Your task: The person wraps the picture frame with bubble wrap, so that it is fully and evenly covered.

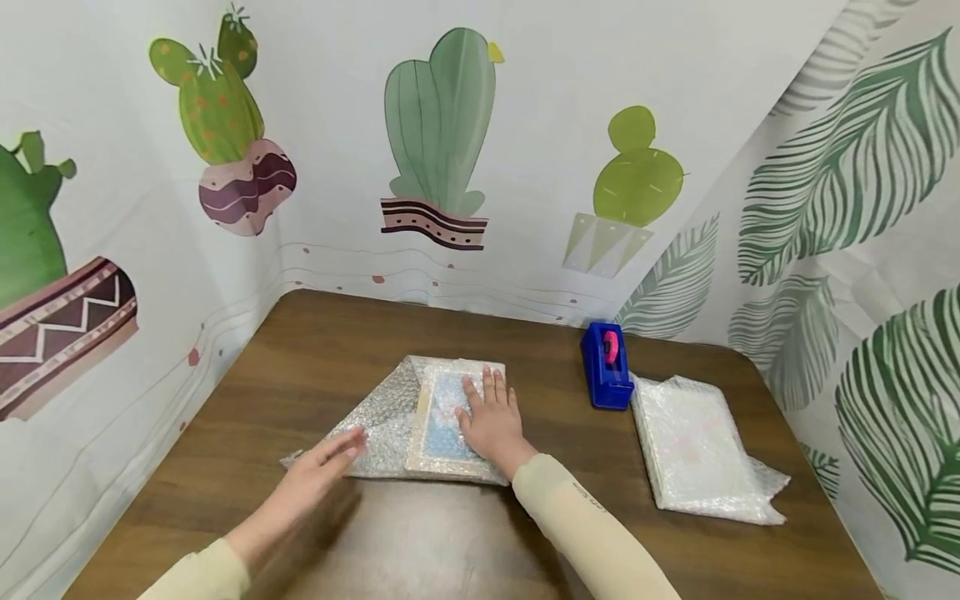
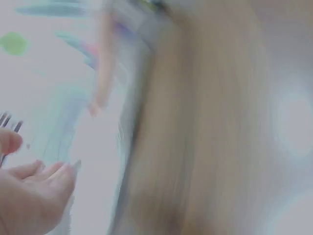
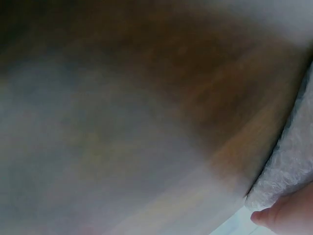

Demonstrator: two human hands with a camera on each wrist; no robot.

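A flat rectangular item with a pale border and a blue picture [image 1: 444, 421] lies on the table, covered by clear bubble wrap. On its left the bubble wrap [image 1: 381, 421] spreads out as a loose flap that narrows to a point. My right hand [image 1: 495, 425] rests flat on the right side of the item, fingers spread and pointing away from me. At the flap's lower left edge is my left hand [image 1: 311, 475], its fingers extended and nothing gripped. The left wrist view shows that hand's relaxed fingers [image 2: 51, 178], blurred.
To the right, a blue tape dispenser [image 1: 607, 371] with a pink core stands beside another flat package [image 1: 697, 446] wrapped in bubble wrap. The brown wooden table [image 1: 330, 333] meets a wall cloth printed with cacti and leaves at its back and sides.
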